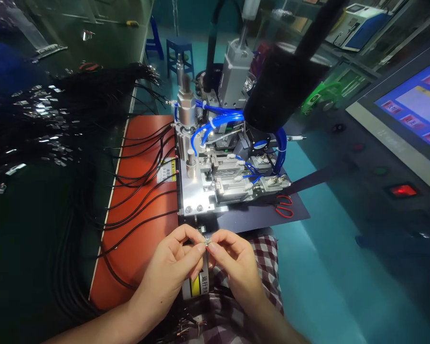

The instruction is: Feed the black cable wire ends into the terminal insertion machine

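Note:
Low in the middle of the head view, my left hand [177, 260] and my right hand [234, 258] meet at the fingertips. Both are closed in a pinch on thin wires [207, 242], whose greenish and red bits show between the thumbs and forefingers. The fingers cover most of these wires. Just beyond the fingertips stands a metal machine [197, 193] with clamps, cylinders and blue air hoses [222, 117]. Below my hands is a white and yellow label [197, 286] with printed characters, partly covered by my left hand.
Black cables [139, 179] run across an orange-brown board [139, 248] into the machine's left side. A heap of black cables [103, 95] lies farther left. Red-handled scissors [284, 208] rest on a dark plate [251, 220]. A control screen [415, 105] stands right; a black cylinder [283, 86] hangs in front.

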### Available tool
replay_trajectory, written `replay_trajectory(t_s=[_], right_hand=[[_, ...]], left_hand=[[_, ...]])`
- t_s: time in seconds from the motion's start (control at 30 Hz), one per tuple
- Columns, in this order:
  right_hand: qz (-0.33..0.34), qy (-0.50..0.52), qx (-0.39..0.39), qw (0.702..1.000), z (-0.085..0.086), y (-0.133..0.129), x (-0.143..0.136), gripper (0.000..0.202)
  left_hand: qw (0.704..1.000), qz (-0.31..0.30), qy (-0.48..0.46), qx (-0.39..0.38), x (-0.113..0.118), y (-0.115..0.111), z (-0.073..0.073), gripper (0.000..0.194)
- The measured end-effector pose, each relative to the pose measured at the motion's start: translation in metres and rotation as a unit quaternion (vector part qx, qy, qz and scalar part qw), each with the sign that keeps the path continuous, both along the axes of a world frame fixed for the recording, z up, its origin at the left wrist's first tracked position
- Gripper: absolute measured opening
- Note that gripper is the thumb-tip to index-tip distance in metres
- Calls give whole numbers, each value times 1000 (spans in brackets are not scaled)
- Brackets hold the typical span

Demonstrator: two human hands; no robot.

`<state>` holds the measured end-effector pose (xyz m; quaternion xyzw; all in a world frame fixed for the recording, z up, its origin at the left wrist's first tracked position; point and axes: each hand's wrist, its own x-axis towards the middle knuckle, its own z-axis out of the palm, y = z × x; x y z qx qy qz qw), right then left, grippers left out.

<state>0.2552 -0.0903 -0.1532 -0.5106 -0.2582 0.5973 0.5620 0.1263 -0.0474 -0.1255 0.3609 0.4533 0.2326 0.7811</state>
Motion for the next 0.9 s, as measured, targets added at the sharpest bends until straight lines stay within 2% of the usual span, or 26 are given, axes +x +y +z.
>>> replay_trajectory(t_s=[0.13, 0.3, 0.63, 0.73, 0.9], right_hand=[[27, 15, 2, 1000, 1, 1, 6, 8], [23, -39, 12, 999, 6, 2, 7, 7], [5, -26, 13, 1000, 2, 0, 2, 8], [23, -18, 8, 1000, 4, -2, 1, 11], [44, -63, -2, 997, 9, -3, 2, 10]], left_hand=[[1000, -18, 7, -3, -1, 1, 0, 15], [999, -32, 15, -5, 0, 2, 0, 16], [999, 0, -31, -30, 3, -1, 4, 12], [999, 4, -33, -27, 4, 0, 5, 12], [999, -3, -25, -33, 1, 0, 5, 12]])
